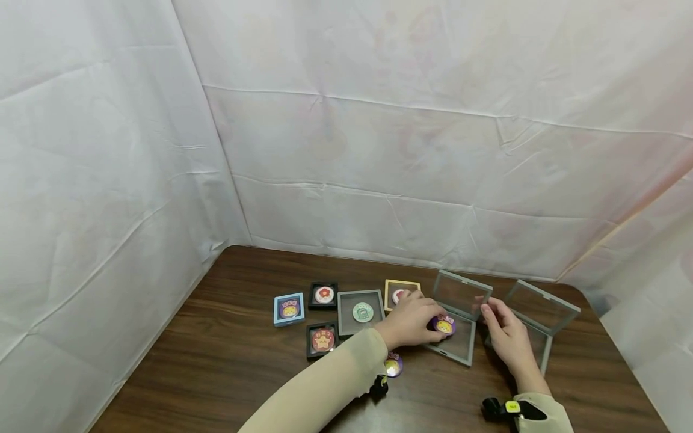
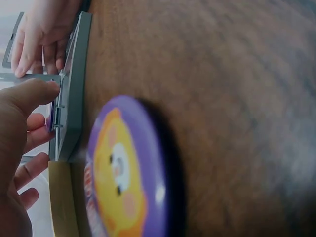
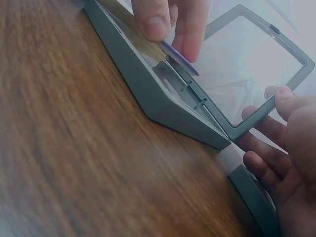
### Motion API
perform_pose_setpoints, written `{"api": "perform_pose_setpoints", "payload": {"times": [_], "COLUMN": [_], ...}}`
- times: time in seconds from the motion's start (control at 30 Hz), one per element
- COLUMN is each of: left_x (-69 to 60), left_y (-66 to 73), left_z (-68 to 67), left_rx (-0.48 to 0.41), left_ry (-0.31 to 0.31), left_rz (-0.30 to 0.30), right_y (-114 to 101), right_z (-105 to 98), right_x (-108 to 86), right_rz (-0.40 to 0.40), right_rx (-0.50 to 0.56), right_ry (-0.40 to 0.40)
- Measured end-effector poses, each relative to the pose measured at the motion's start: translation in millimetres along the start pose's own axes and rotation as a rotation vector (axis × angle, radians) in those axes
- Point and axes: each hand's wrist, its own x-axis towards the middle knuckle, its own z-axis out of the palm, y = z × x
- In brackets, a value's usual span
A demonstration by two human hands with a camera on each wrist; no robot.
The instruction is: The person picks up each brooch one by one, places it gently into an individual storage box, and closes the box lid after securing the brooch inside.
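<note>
My left hand [image 1: 410, 322] pinches a round purple pin badge [image 1: 446, 325] with a yellow cartoon face. It holds the badge tilted above the base of an open grey hinged display case [image 1: 461, 349]; in the right wrist view the badge [image 3: 178, 58] appears edge-on. Thumb and fingers of my right hand [image 1: 510, 340] grip the side of that case's raised clear lid [image 1: 460, 294]. A second purple badge [image 1: 394, 365] lies on the table below my left wrist, large and close in the left wrist view.
Another open grey case [image 1: 544, 308] stands just right of my right hand. To the left lie a closed grey case [image 1: 346, 325], a blue case [image 1: 277, 319], two black cases [image 1: 311, 352] and a yellow case [image 1: 400, 282], each with a badge. White cloth [image 1: 352, 150] hangs behind the table.
</note>
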Motion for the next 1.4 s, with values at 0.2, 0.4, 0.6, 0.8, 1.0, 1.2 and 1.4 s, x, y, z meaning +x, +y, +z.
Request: {"api": "perform_pose_setpoints", "payload": {"times": [0.2, 0.4, 0.6, 0.8, 1.0, 1.2, 1.4], "left_x": [-0.7, -1.2, -2.3, -2.6, -1.2, 0.4, 0.0], "left_y": [2.8, 4.9, 6.0, 6.8, 6.8, 7.0, 7.5], "left_z": [5.3, 7.5, 7.3, 4.2, 6.8, 7.9, 7.6], "left_rx": [-0.001, 0.017, 0.027, 0.009, 0.007, 0.011, 0.007], "left_ry": [0.012, -0.009, 0.001, -0.001, -0.017, -0.025, -0.042], "left_rz": [0.003, -0.006, -0.010, -0.013, -0.018, -0.024, -0.033], "right_y": [0.4, 0.9, 2.6, 2.6, 1.6, 2.0, 4.9], "right_z": [-0.2, 0.3, 0.5, 0.2, -1.0, -1.2, -0.5], "right_x": [-0.6, -2.0, -1.2, -0.6, -0.5, 0.2, -0.6], "right_rz": [0.015, 0.056, 0.037, 0.025, 0.037, 0.028, 0.012], "right_rx": [-0.008, -0.057, -0.056, -0.042, -0.056, -0.051, -0.039], "right_ry": [-0.009, -0.006, -0.012, -0.027, -0.017, -0.013, -0.023]}}
